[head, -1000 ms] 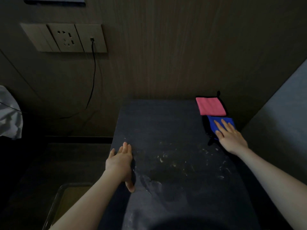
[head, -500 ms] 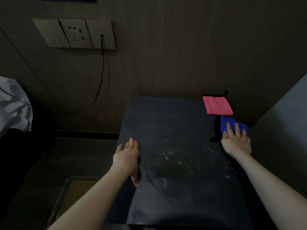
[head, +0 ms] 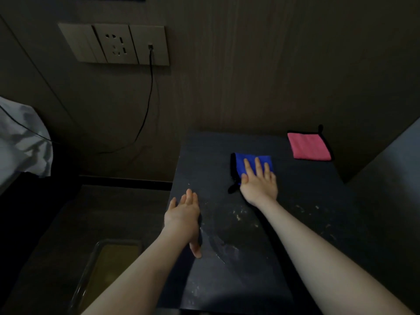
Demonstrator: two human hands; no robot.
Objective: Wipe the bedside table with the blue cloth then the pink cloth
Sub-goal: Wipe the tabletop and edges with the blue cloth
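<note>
The right hand (head: 259, 185) lies flat with straight fingers pressing the blue cloth (head: 252, 163), which has slid from the counter's (head: 295, 223) right edge, just below the pink cloth (head: 309, 146), toward the middle. The pink cloth stays at about two o'clock. The left hand (head: 183, 218) remains open on the nine o'clock edge, beside what look like pale crumbs (head: 238, 217)

The right hand (head: 259, 185) lies flat on the blue cloth (head: 252, 163) in the middle of the bedside table (head: 306, 223) — the pink cloth (head: 309, 146) sits behind, at the back right corner — the left hand (head: 183, 218) rests on the table's left edge.
</note>
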